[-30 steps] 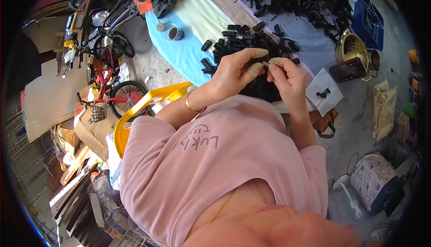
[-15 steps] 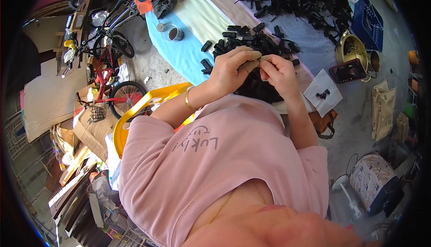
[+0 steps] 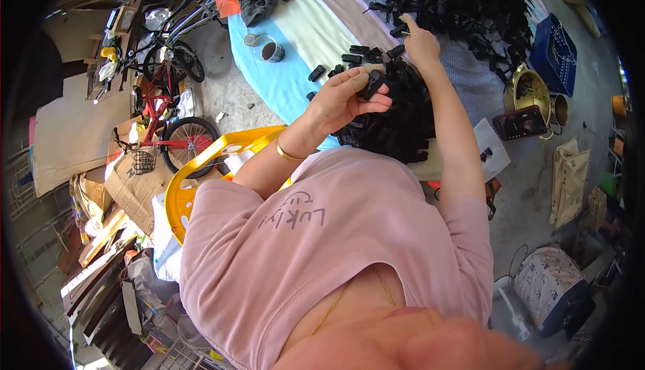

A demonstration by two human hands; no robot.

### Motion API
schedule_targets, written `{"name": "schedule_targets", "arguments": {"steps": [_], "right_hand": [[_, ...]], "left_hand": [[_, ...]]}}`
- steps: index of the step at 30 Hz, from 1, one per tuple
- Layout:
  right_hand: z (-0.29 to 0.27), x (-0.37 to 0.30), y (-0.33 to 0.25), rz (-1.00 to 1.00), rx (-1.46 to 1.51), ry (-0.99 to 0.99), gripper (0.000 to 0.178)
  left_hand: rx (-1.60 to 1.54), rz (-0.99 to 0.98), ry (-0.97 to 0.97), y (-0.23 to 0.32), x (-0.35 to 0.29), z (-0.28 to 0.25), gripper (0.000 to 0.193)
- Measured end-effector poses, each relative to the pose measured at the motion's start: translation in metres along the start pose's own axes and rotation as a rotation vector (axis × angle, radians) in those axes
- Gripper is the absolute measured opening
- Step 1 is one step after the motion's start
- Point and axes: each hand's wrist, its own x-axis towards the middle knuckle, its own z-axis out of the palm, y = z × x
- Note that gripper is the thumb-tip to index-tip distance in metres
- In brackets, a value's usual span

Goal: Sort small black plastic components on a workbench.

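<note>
My left hand [image 3: 346, 101] pinches a small black plastic piece [image 3: 372, 85] between thumb and fingers; tan wrapping covers one of its digits. Beneath and beside it lies a mound of similar black parts [image 3: 400, 118]. My right hand [image 3: 422, 46] is stretched out across the cloth [image 3: 329, 17], its index finger extended. A black piece [image 3: 401, 30] lies right at its fingertips, and I cannot make out a grip on it. Beyond that hand spreads a large heap of black parts [image 3: 463, 4].
Right of the cloth are a blue basket [image 3: 552, 54], a brass-coloured pot [image 3: 521, 84], a phone [image 3: 521, 123] and white paper [image 3: 494, 158]. A plastic cup [image 3: 270, 51] with dark contents stands on the cloth. A yellow chair [image 3: 178, 198] is by my left arm; a red bicycle [image 3: 158, 118] stands left.
My hands were together over the mound. The right hand has moved away, forward to the large heap's edge; the left has turned and now shows the black piece.
</note>
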Motion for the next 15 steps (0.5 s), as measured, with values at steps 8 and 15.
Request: {"name": "schedule_targets", "arguments": {"steps": [8, 15], "right_hand": [[0.009, 0.007, 0.013, -0.109, -0.084, 0.006, 0.023], [-0.041, -0.046, -0.001, 0.029, 0.61, 0.183, 0.023]], "left_hand": [[0.233, 0.057, 0.021, -0.009, 0.001, -0.009, 0.03], [1.336, 0.44, 0.02, -0.019, 0.011, -0.004, 0.054]]}}
